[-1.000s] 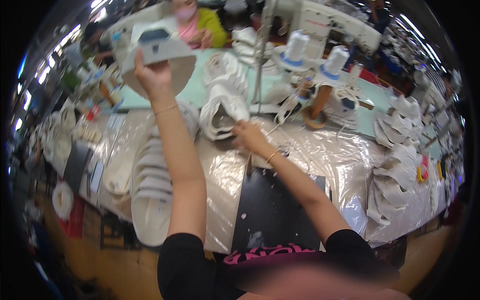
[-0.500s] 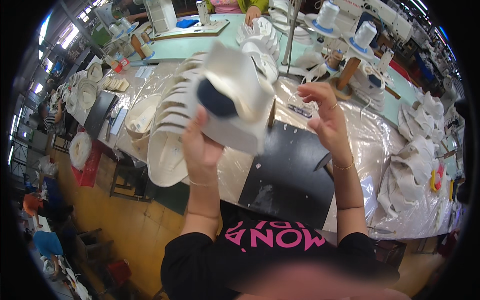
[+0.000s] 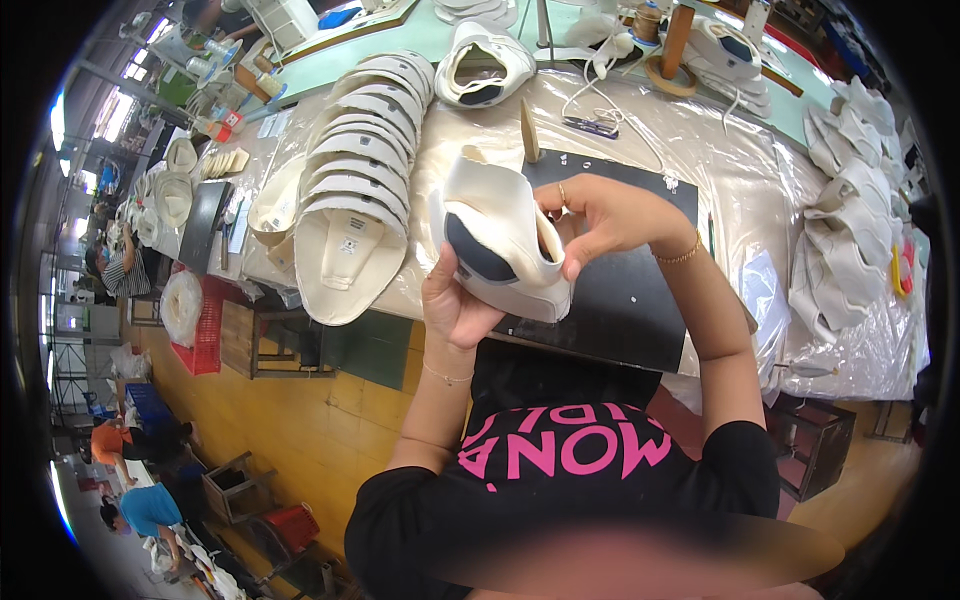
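Note:
A white shoe upper (image 3: 492,192) with a dark navy patch is up in front of me, over the near left part of a black board (image 3: 630,315). My left hand (image 3: 462,312) holds it from below, thumb against its side near the patch. At the collar's right edge, my right hand (image 3: 612,222) has its fingers inside the opening and its thumb outside, pinching the rim. Left of my hands runs a nested row of cream-white uppers (image 3: 350,250). One more white upper (image 3: 485,68) sits beyond the board, its opening facing me.
A loose white cord and small metal scissors (image 3: 590,127) lie behind the board. Piled white uppers (image 3: 835,250) line the right side of the plastic-covered table (image 3: 735,165). Thread cones and sewing machines stand farther back. Stools and a red crate (image 3: 208,325) are on the floor at left.
The upper has come down and turned, so its collar opening faces right. My right hand has moved from empty air onto that collar. The head view has shifted lower.

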